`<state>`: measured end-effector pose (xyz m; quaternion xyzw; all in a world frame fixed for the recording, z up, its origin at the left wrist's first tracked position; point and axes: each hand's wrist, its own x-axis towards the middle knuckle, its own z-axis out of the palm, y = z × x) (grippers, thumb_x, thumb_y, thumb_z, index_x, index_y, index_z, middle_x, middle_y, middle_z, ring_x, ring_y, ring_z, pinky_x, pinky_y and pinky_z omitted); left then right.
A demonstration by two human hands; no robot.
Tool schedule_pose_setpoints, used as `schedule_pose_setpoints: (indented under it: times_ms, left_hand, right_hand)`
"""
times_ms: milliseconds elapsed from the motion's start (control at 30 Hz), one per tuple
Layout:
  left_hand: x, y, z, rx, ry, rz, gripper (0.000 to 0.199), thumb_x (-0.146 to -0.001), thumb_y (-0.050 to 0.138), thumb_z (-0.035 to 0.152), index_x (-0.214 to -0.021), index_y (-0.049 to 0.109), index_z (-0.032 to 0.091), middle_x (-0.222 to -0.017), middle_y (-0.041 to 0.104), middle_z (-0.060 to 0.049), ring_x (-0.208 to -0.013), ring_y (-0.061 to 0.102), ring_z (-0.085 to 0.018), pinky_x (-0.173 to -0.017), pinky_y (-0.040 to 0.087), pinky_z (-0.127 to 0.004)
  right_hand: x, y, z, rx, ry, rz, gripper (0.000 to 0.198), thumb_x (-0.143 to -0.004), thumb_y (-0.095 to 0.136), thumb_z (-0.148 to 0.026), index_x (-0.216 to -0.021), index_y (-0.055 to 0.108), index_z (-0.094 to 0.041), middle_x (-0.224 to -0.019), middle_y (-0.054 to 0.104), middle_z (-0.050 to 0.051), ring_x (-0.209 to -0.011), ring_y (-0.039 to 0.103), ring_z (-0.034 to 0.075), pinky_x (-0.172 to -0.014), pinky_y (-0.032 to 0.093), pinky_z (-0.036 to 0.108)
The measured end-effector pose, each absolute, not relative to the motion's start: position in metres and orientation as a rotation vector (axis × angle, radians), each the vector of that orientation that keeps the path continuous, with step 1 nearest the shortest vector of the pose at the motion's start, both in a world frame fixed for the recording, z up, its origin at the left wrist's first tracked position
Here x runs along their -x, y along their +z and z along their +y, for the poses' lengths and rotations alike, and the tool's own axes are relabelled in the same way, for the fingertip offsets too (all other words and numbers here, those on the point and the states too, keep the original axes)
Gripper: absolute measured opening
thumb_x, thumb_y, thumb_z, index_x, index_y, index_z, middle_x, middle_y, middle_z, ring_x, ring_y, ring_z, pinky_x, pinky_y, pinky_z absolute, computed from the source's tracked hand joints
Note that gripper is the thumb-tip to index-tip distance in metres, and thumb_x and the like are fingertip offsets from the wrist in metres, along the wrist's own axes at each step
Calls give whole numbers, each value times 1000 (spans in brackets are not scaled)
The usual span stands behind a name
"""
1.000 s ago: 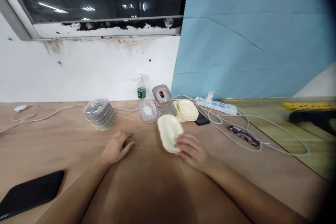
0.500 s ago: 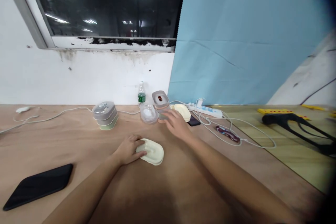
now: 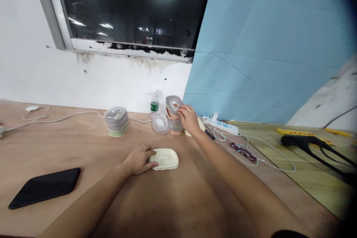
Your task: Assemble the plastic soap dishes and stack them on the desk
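Note:
My left hand (image 3: 140, 160) grips the left end of a cream oval plastic lid (image 3: 167, 158) lying on the table, thumb at the near edge and fingers at the far edge. Further back, my right hand (image 3: 192, 119) pinches the right edge of a translucent grey lid (image 3: 170, 105), tilted over a stack of grey and peach containers (image 3: 175, 127). Left of that stack lies a clear plastic container or lid (image 3: 161, 123). Behind my right hand another cream piece (image 3: 201, 124) is partly hidden.
Another container stack (image 3: 116, 122) with a grey lid stands to the left. A water bottle (image 3: 154, 103) stands by the wall. A black flat object (image 3: 46, 187) lies at the near left. White cables and a power strip (image 3: 223, 125) run along the right, beside a purple patterned item (image 3: 243, 152).
My right hand has moved up from the stack's right side and now holds the translucent grey lid, which is tilted. My left hand stays on the cream lid. The view has shifted slightly.

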<state>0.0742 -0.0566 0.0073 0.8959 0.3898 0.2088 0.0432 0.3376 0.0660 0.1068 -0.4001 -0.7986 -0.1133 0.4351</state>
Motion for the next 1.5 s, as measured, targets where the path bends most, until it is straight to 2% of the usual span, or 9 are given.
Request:
schedule_pose_setpoints:
  times_ms: [167, 333, 500, 633, 800, 900, 1067, 1267, 1500]
  left_hand:
    - [-77, 8, -57, -2677, 692, 1218, 56, -85, 48, 58, -127, 53, 21, -117, 59, -12, -109, 52, -29, -95, 39, -44]
    - [-83, 16, -56, -2196, 1215, 1351, 67, -89, 45, 50, -143, 25, 17, -128, 53, -14, -106, 55, -23, -92, 44, -39]
    - [-88, 27, -65, -2024, 1351, 1340, 48, -93, 38, 46, -129, 49, 17, -104, 64, -8, -88, 59, -19, -78, 46, -30]
    - [-89, 25, -70, -1950, 1197, 1435, 58, -89, 46, 49, -137, 43, 16, -66, 58, 2, -60, 53, -13, -59, 41, -24]
    - [-92, 19, -71, -1911, 1119, 1471, 66, -88, 48, 49, -144, 33, 16, -56, 50, 6, -54, 50, -12, -54, 35, -22]
    - [-93, 21, -72, -1909, 1056, 1418, 66, -89, 46, 50, -143, 34, 15, -57, 54, 4, -54, 52, -13, -53, 36, -22]
    - [-95, 26, -75, -1896, 889, 1283, 58, -91, 41, 51, -137, 43, 17, -59, 62, 1, -57, 60, -16, -57, 42, -24]
    - [-94, 26, -73, -2161, 665, 1530, 46, -89, 39, 56, -105, 64, 22, -71, 66, -3, -65, 62, -19, -57, 38, -25]
    - [-94, 19, -67, -2276, 475, 1755, 47, -92, 31, 53, -84, 66, 23, -83, 71, -7, -77, 65, -22, -61, 38, -27]
  right_hand:
    - [-326, 95, 3, 746, 53, -1845, 19, -93, 43, -29, -100, 60, -24, -114, 63, 7, -118, 51, 23, -103, 37, 44]
    - [-325, 48, -56, 744, 571, -1937, 21, -94, 43, -36, -101, 58, -23, -104, 65, 7, -101, 60, 21, -89, 47, 36]
    - [-329, 12, -57, 898, 813, -1678, 30, -94, 37, -46, -95, 54, -22, -84, 62, 4, -75, 59, 17, -69, 51, 29]
    - [-330, 1, -43, 1026, 827, -1553, 33, -92, 38, -49, -98, 53, -21, -84, 62, 4, -71, 59, 17, -64, 52, 29]
    - [-331, -5, -38, 1060, 843, -1485, 42, -91, 40, -49, -122, 51, -22, -84, 65, 5, -61, 58, 17, -53, 49, 29]
    - [-332, -5, -37, 1086, 783, -1513, 43, -91, 39, -47, -123, 53, -23, -78, 65, 3, -62, 59, 18, -57, 49, 30]
    - [-337, 0, -39, 1145, 677, -1614, 39, -91, 40, -49, -96, 64, -18, -89, 68, 5, -80, 61, 20, -71, 48, 30]
    - [-342, -1, -39, 1357, 613, -1886, 38, -88, 46, -51, -95, 64, -19, -78, 67, 3, -67, 60, 17, -60, 43, 26]
    - [-337, -4, -30, 1415, 508, -2033, 40, -89, 42, -48, -78, 66, -19, -69, 66, 2, -63, 58, 16, -55, 37, 23]
